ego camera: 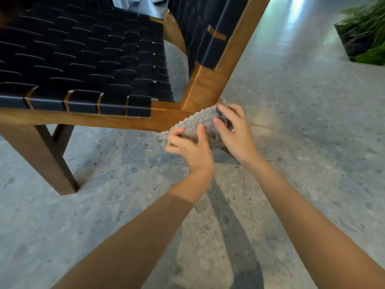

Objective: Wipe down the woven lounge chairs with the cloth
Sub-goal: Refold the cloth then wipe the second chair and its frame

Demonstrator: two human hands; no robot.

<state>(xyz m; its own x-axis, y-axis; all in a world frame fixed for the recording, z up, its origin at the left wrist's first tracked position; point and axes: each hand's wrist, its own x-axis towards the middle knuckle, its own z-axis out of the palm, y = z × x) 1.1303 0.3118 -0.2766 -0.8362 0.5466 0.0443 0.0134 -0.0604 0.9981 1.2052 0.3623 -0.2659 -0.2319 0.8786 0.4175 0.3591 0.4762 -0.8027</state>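
Left hand (187, 147) fingers (174, 136) are curled around the near end of the cloth (195, 122), thumb on top, so that's a proper grip. Right hand (234, 132) has its fingers dug into the far end of the same cloth, grasping it too. The cloth is a greyish fuzzy towel thing, bunched up and pressed right against the front corner of the chair (83, 59), where the wooden frame (93, 118) under the seat meets a slanted wooden rail (233, 59). The chair's seat is black woven straps (116, 105) wrapped over the frame edge. The slanted rail carries the same straps; can't tell if it belongs to this chair or a second one. A wooden leg (52, 159) stands under the chair's front edge, left of that corner. Everything sits on a speckled grey floor (302, 132). Well off to the chair's right there's a dark planter (352, 42) with grassy green plants (370, 15).
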